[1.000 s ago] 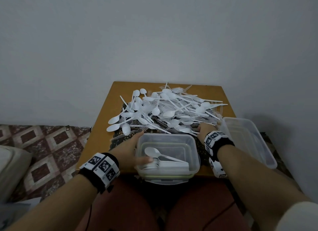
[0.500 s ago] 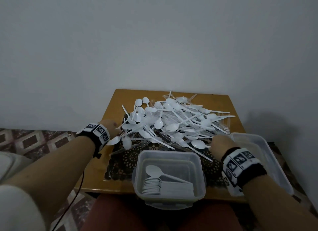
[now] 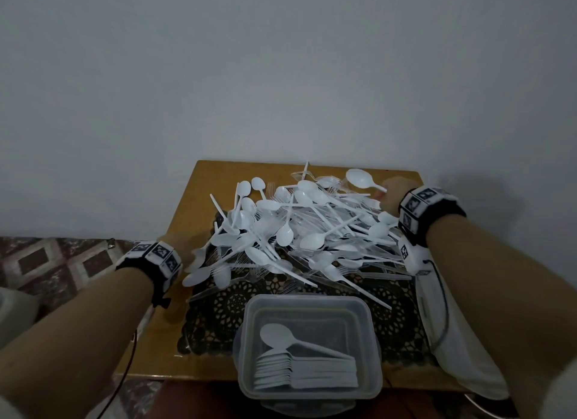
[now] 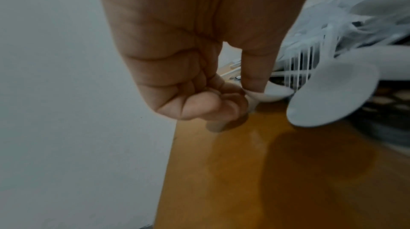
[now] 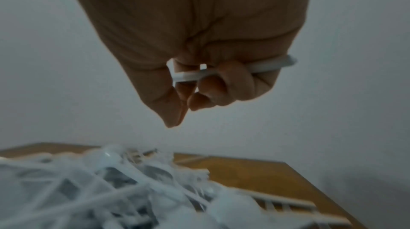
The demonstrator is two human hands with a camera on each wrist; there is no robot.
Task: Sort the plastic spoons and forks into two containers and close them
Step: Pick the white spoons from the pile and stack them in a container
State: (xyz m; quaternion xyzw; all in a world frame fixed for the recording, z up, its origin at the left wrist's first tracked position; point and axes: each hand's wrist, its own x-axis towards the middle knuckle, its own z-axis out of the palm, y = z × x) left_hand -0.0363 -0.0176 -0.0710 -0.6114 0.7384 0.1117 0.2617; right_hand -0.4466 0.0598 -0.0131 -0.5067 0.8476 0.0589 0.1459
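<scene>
The right hand [image 3: 392, 190] is raised over the far right edge of the pile [image 3: 299, 231] of white plastic spoons and forks, its fingers curled around the handle of one spoon [image 3: 360, 178] whose bowl points left above the heap; holding it by the handle end probably keeps the bowl free for laying it into a stack. The wrist view shows the handle [image 5: 233, 70] crossing the curled fingers [image 5: 224, 83], with the thumb extended downward beside them. The left hand [image 4: 199, 92] is low at the near left edge of the pile, just above the table [image 3: 199, 181]; thumb and curled fingers pinch the rim of a spoon bowl [image 4: 270, 93], though blur leaves it unclear how firm that hold is. The open container [image 3: 309, 300] sits at the near table edge, directly before the person, on a dark lace mat [image 3: 218, 312]; it holds a neat stack of spoons [image 3: 306, 371] with one loose on top, so spoons evidently go here. Most of the cutlery remains unsorted. The second container lies largely hidden behind the right forearm.
</scene>
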